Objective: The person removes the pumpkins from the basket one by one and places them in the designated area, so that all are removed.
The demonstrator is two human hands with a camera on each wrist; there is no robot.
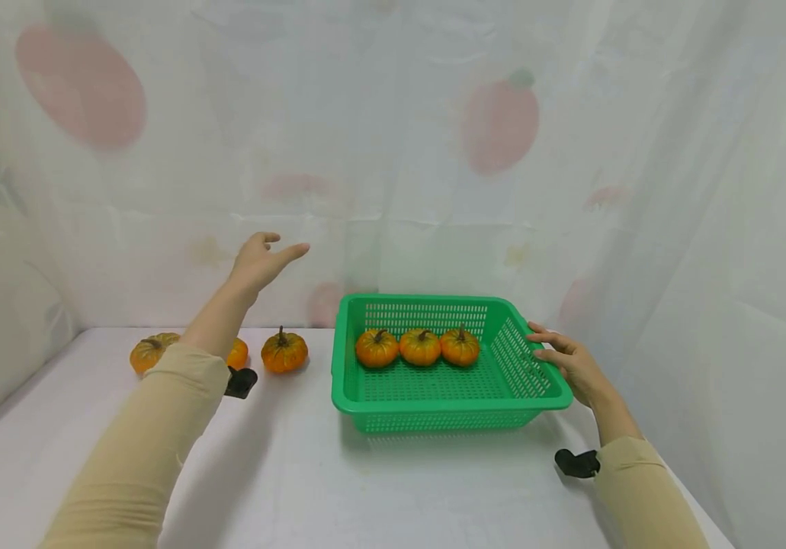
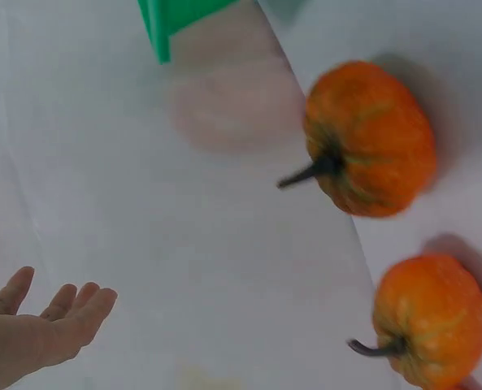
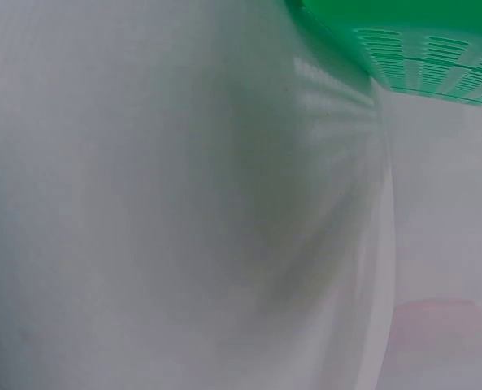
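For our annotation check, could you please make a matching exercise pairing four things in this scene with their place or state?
Things:
1. left hand
2. right hand
3. green basket
4. pumpkin nearest the basket's left side

Places or states:
A. rests on the white table, outside the basket
B. raised in the air, fingers open, holding nothing
C. holds three pumpkins in a row
D. touches the basket's right rim

Pairs: 1-B, 2-D, 3-C, 4-A
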